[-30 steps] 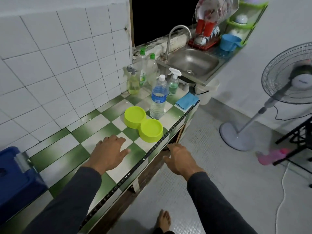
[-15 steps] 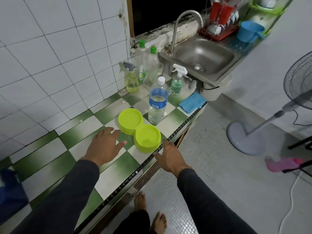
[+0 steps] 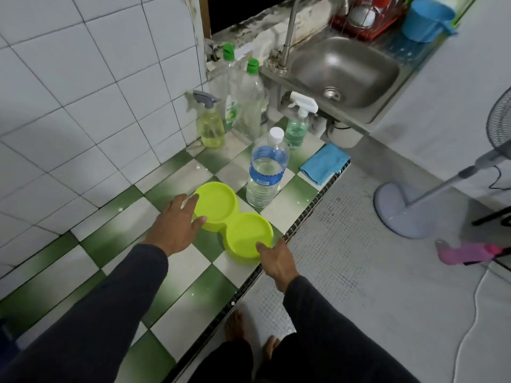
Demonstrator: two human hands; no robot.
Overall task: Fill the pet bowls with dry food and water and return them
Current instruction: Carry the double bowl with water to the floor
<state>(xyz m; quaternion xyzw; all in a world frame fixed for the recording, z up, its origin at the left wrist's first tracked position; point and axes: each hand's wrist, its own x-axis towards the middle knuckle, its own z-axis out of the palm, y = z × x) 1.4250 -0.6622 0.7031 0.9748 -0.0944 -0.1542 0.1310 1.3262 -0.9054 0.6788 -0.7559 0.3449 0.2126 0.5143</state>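
A lime-green double pet bowl (image 3: 233, 222) sits on the green-and-white tiled counter (image 3: 177, 275), both cups with nothing in them. My left hand (image 3: 177, 223) reaches the far cup's left rim, fingers spread and touching it. My right hand (image 3: 276, 259) touches the near cup's front rim at the counter edge, fingers relaxed. A clear water bottle (image 3: 265, 172) with a blue label and white cap stands just behind the bowl, partly full.
Two spray bottles (image 3: 211, 125) (image 3: 297, 125) and two tall green-capped bottles (image 3: 249, 103) stand by the wall. A blue cloth (image 3: 325, 163) lies near the steel sink (image 3: 343, 70). A fan (image 3: 409, 205) stands on the floor to the right; my bare feet are below.
Both hands moved forward along the counter to the bowl's rims; earlier they were short of it. The view has come closer to the bowl.
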